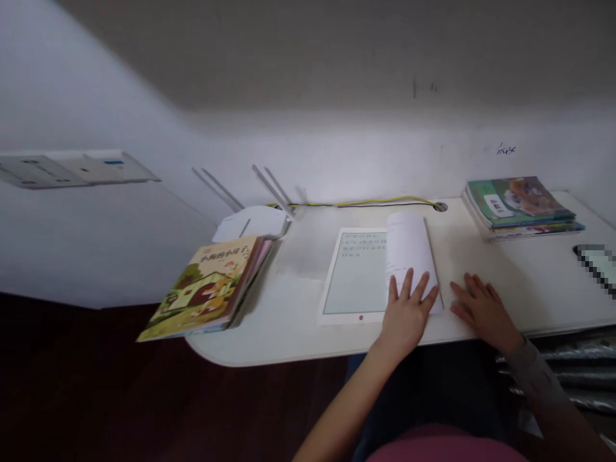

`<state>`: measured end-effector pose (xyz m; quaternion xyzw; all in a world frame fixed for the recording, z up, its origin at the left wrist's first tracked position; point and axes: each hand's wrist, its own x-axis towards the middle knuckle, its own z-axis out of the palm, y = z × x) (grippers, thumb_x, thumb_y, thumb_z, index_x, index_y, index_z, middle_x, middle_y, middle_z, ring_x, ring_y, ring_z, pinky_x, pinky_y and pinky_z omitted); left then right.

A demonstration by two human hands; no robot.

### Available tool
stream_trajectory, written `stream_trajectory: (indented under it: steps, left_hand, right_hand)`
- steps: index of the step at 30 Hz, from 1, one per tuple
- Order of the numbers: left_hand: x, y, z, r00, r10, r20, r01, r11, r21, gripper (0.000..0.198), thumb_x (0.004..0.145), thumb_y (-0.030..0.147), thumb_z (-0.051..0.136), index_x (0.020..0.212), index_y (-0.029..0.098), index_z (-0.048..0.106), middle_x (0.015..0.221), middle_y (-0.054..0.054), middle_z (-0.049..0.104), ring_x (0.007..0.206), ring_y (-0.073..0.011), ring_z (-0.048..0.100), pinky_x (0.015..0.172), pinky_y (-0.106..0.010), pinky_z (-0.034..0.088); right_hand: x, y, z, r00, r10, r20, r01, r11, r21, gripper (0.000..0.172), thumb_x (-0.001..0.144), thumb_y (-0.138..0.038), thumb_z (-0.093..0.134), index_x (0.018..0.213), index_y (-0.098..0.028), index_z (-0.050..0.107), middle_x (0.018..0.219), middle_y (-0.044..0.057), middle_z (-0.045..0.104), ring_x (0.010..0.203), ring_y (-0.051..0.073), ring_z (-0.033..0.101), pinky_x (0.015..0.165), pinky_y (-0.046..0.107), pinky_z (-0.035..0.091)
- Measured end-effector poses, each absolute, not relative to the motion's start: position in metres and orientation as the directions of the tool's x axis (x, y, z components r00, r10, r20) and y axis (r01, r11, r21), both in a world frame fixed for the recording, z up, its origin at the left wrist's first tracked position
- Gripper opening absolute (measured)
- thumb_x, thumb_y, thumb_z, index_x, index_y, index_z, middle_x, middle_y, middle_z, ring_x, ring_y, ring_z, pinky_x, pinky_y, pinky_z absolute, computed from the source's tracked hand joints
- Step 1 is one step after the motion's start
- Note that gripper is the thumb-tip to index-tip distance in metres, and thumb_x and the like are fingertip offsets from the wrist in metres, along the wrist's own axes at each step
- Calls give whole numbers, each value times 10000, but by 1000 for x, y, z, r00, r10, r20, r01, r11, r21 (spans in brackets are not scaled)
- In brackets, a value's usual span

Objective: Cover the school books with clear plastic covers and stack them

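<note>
Hands: left hand open, fingers spread on the paper; right hand open, flat on the surface.
Paper: long axis pointed away from the person, lying partly over the tablet.

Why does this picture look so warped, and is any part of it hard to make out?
In the head view, the white desk and wall appear bent, as if by a wide-angle lens; glare brightens the wall above the desk; the pixelated device at the right edge cannot be made out.
</note>
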<state>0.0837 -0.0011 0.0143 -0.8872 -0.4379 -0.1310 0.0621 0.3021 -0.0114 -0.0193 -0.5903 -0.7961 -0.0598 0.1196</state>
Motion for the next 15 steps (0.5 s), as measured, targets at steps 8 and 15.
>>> stream_trajectory:
  steps: [8, 15]
  left_hand:
    - [121, 8, 4, 603, 746, 282, 783, -621, -33, 385, 907, 305, 425, 1280, 276, 519, 1419, -56, 430, 1342, -365, 274, 1023, -649, 258]
    - [130, 6, 2, 642, 718, 268, 753, -656, -48, 397, 903, 286, 432, 1293, 277, 506, 1425, -61, 421, 1341, -361, 277, 1024, -651, 246]
  right_hand:
    - [309, -9, -28, -337, 895, 291, 929, 367, -55, 498, 918, -454, 392, 1290, -147, 517, 1380, 217, 432, 1301, 323, 365, 1002, 483, 359]
    - [317, -6, -35, -307, 898, 316, 909, 375, -180, 525, 947, -426, 298, 1321, -94, 458, 1375, 204, 446, 1307, 277, 370, 1027, 481, 350]
